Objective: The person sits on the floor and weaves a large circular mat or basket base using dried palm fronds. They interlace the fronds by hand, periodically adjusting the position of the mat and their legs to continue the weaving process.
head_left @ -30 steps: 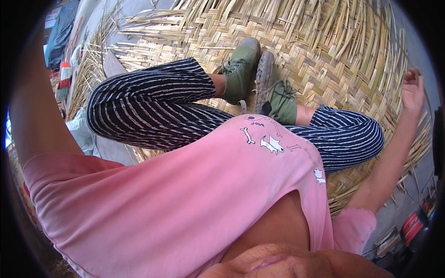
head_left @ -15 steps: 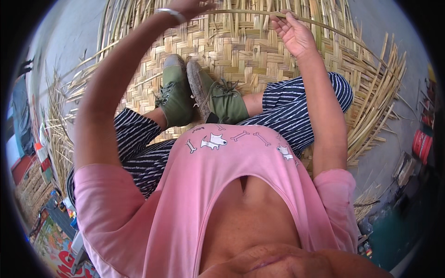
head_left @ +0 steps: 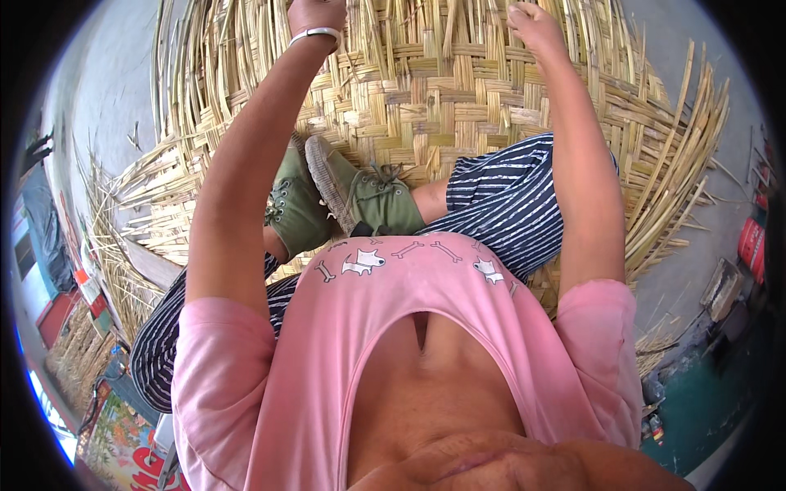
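A large woven mat [head_left: 409, 106] of pale yellow-green split reeds lies under and beyond my legs. Its far part carries loose upright strips [head_left: 221, 57], not woven across. My left hand [head_left: 318, 16], with a silver bangle at the wrist, is closed like a fist over these strips at the upper edge and is partly cut off. On the right, my right hand [head_left: 536, 29] is over the mat with its fingers curled in. What either hand grips, if anything, is hidden. My green lace-up shoes [head_left: 381, 200] rest on the near part of the weave.
Loose strip ends [head_left: 688, 164] fan out at the mat's right side, and more straw [head_left: 102, 213] lies at the left. Grey floor [head_left: 106, 106] surrounds the mat. A red round object [head_left: 751, 245] and a block [head_left: 722, 290] stand at the far right.
Both hands have moved farther away toward the upper edge. The right hand's fingers, more open before, are now curled. The long strip held crosswise between the hands no longer shows there.
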The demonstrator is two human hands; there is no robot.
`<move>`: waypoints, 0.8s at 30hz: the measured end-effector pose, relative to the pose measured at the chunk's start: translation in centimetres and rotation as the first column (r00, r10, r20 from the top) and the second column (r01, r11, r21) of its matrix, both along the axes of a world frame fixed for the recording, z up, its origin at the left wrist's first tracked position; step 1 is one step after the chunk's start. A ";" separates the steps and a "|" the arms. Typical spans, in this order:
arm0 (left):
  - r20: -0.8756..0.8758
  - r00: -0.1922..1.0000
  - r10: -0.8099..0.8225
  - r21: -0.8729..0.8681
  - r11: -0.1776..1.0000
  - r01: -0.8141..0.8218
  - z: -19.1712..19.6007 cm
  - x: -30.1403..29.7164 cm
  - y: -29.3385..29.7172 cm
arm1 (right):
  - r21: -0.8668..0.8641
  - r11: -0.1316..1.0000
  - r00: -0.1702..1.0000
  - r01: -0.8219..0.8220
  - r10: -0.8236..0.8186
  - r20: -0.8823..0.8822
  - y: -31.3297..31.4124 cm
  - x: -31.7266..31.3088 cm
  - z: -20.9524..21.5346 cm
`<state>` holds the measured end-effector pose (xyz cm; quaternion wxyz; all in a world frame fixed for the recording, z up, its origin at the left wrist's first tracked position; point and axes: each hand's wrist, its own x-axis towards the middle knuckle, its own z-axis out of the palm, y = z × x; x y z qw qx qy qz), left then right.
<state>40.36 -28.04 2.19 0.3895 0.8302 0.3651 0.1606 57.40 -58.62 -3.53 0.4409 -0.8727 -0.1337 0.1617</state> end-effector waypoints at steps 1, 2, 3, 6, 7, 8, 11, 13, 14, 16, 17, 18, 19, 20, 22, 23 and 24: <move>0.045 0.996 0.076 -0.212 0.975 -0.065 -1.0 0.7 -0.2 | -0.185 0.983 0.986 -0.011 0.042 0.163 0.0 0.6 -0.4; 0.057 0.980 0.192 -0.411 0.899 -0.152 -2.1 0.4 -0.2 | -0.343 0.933 0.993 -0.108 0.118 0.008 1.8 -1.7 4.6; 0.066 0.992 0.109 -0.451 0.890 -0.068 -2.2 1.1 -1.3 | -0.294 0.951 0.993 -0.100 0.114 0.031 1.7 -1.5 3.4; -0.050 0.995 -0.088 -0.599 0.800 0.041 -3.0 3.7 -3.7 | -0.285 0.956 0.996 -0.072 0.086 0.036 2.6 -2.1 1.7; -0.048 0.991 -0.127 -0.705 0.707 0.056 -3.9 4.0 -3.7 | -0.292 0.951 0.995 -0.099 0.099 -0.013 3.0 -1.8 2.2; -0.264 0.928 -0.262 -0.468 0.876 0.114 -1.8 5.3 -5.8 | -0.309 0.946 0.995 -0.099 0.084 -0.062 2.6 -1.1 2.4; -0.414 0.853 -0.318 -0.357 0.919 0.169 -2.1 6.2 -5.6 | -0.135 0.988 0.986 -0.070 0.049 -0.157 2.3 -0.8 1.5; -0.728 0.509 -0.460 -0.150 0.831 0.536 -9.3 7.1 -0.4 | -0.014 0.992 0.970 -0.123 0.117 -0.214 3.5 -1.5 2.9; -0.766 0.502 -0.402 -0.051 0.816 0.576 -8.2 7.6 -1.4 | -0.070 0.985 0.959 -0.155 0.133 -0.252 3.1 -1.6 4.4; -0.871 0.369 -0.325 -0.048 0.803 0.594 -3.5 8.5 -3.8 | -0.165 0.956 0.927 -0.242 0.178 -0.329 2.8 -2.1 8.0; -0.936 0.173 -0.307 -0.035 0.570 0.821 -3.1 8.9 -3.8 | -0.124 0.963 0.936 -0.241 0.196 -0.294 2.6 -1.8 7.1; -0.976 -0.010 -0.216 -0.072 0.280 0.957 -2.8 9.1 -3.9 | -0.082 0.967 0.942 -0.242 0.214 -0.258 2.5 -1.3 5.3; -0.984 -0.159 -0.076 -0.156 -0.044 0.987 -2.7 9.8 -4.3 | -0.053 0.971 0.950 -0.233 0.216 -0.226 2.1 -1.0 4.9; -0.986 -0.163 -0.040 -0.156 -0.138 0.978 -2.4 9.9 -3.9 | -0.142 0.960 0.960 -0.242 0.215 -0.180 1.7 -0.6 4.8; -0.973 -0.231 0.013 -0.231 -0.077 0.970 -3.1 9.7 -3.2 | -0.309 0.909 0.960 -0.280 0.265 -0.090 2.8 -1.4 6.6; -0.971 -0.239 -0.012 -0.236 -0.091 0.967 -4.6 9.3 -1.6 | -0.363 0.892 0.962 -0.270 0.261 -0.075 3.4 -2.1 7.5; -0.965 -0.263 0.017 -0.263 -0.045 0.964 -4.3 10.0 -2.8 | -0.424 0.875 0.972 -0.233 0.228 -0.063 3.5 -2.5 8.0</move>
